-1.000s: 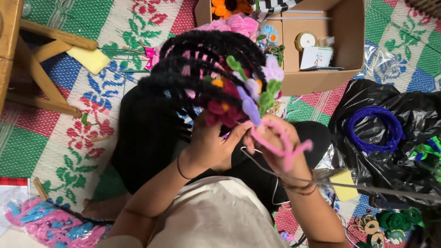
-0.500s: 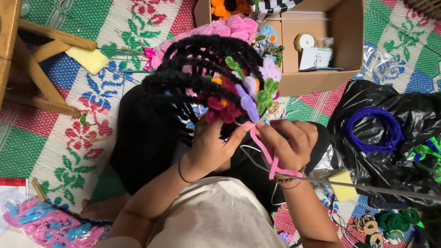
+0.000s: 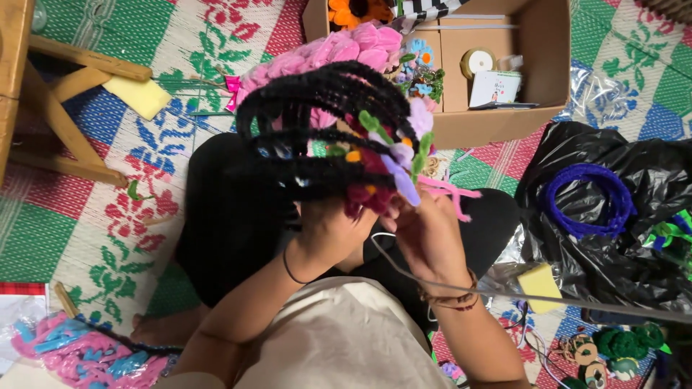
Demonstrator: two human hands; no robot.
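A black fuzzy wire-frame piece (image 3: 317, 137), built of looping chenille stems, is held up over my lap. Small pink, purple, green and red fuzzy flowers (image 3: 389, 155) sit on its right side. My left hand (image 3: 335, 230) grips the frame from below. My right hand (image 3: 429, 234) pinches a pink chenille stem (image 3: 450, 191) right beside the flowers, its free end sticking out to the right. The fingertips of both hands are partly hidden behind the frame.
An open cardboard box (image 3: 504, 122) with craft supplies lies ahead. A black plastic bag (image 3: 620, 245) with a blue chenille coil (image 3: 587, 198) lies right. A wooden stool leg (image 3: 58, 122) and yellow sponge (image 3: 137, 95) are left. Pink and blue stems (image 3: 79, 353) lie at lower left.
My right hand has risen toward the flowers, drawing the pink stem up from below the hand until it juts out to the right. The black frame has shifted slightly left.
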